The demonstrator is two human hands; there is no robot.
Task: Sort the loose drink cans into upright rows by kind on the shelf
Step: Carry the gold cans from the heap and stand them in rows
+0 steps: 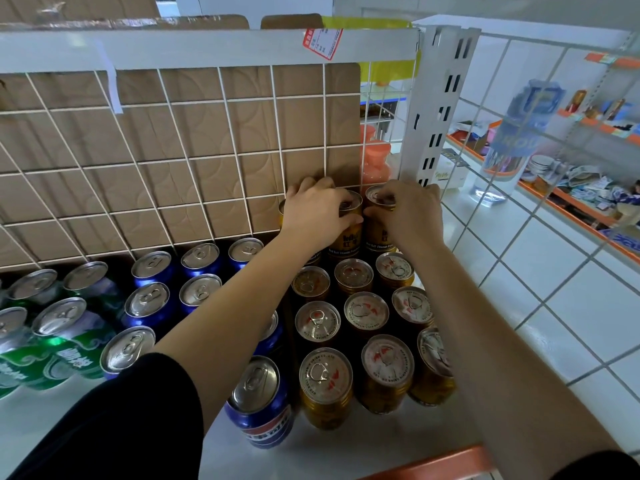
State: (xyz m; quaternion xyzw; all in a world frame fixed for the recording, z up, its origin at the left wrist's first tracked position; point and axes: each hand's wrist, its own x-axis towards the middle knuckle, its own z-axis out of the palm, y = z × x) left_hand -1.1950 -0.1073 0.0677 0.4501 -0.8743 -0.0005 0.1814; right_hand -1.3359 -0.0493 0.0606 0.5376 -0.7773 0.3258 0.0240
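Note:
Gold energy-drink cans (325, 382) stand upright in rows on the right of the white shelf (346, 452). A second tier of gold cans stands on top of the back row. My left hand (313, 213) grips one upper gold can (348, 233) from above. My right hand (408, 211) grips the neighbouring upper gold can (379, 233) at its top. Blue cola cans (259, 400) stand in rows in the middle, partly hidden by my left arm. Green soda cans (65, 330) stand at the left.
A white wire grid (194, 161) backed by brown cardboard closes the shelf's back. A white slotted upright (440, 109) stands at the right corner, with a wire side panel beside it. An orange price rail (433, 462) runs along the front edge. Another stocked shelf (571, 188) is beyond the tiled floor.

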